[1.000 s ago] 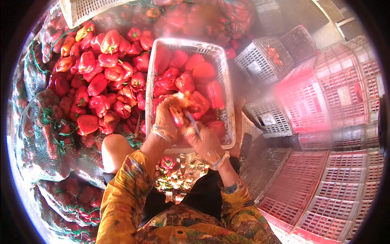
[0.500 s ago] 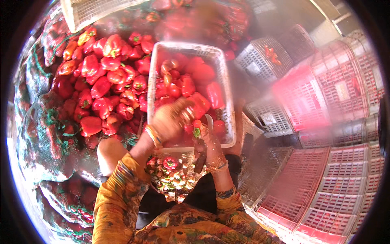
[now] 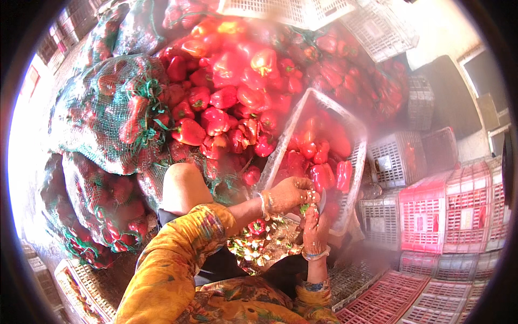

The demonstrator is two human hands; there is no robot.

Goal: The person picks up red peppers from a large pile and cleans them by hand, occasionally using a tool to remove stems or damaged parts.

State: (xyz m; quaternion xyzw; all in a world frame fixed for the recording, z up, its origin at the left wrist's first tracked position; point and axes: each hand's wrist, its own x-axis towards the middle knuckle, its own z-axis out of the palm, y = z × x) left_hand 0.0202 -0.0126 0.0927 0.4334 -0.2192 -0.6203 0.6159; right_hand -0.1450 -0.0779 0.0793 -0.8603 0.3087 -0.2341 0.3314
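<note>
In my right hand is a knife; its curved blade points up past the fingers, and the handle is hidden. My left hand is beside it with fingers bent and closed. What it holds, if anything, I cannot make out. A small green pepper stem shows between the two hands. Just beyond them stands a white plastic crate, tilted in view, with red bell peppers inside. Below my hands, cut pepper tops and scraps lie between my legs.
A large heap of red bell peppers lies beyond my left knee. Green mesh sacks full of peppers crowd the left. Stacked white and red plastic crates line the right, and another white crate is at the far edge.
My view has swung left, so the scene sits farther right. My left hand, blurred over the crate before, is now close against the right hand at the stem and knife.
</note>
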